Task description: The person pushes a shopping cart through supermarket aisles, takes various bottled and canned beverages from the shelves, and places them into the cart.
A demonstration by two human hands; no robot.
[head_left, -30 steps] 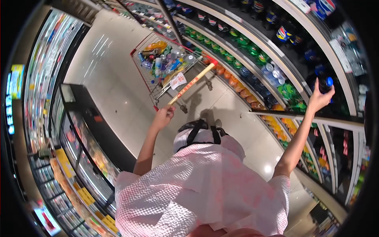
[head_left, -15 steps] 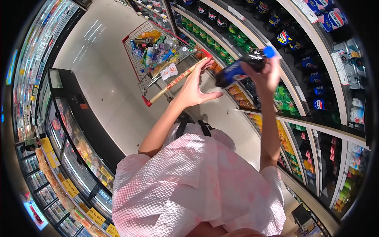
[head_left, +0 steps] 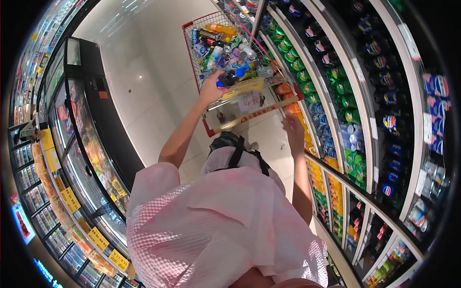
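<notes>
The head view is showing drink shelves [head_left: 371,129] curving along the right side, with a shopping cart [head_left: 191,50] standing beside them. Inside it, mixed drinks [head_left: 222,30] are lying heaped. The left hand [head_left: 210,91] is holding a dark bottle [head_left: 228,78] over the heap's near edge, fingers clamped around its body, its blue cap [head_left: 240,72] pointing away. The right hand [head_left: 292,127] is hovering near the handle [head_left: 259,113]; its blur is hiding whether the fingers are apart. Placing the bottle seems to be under way, calling for stable support before release.
</notes>
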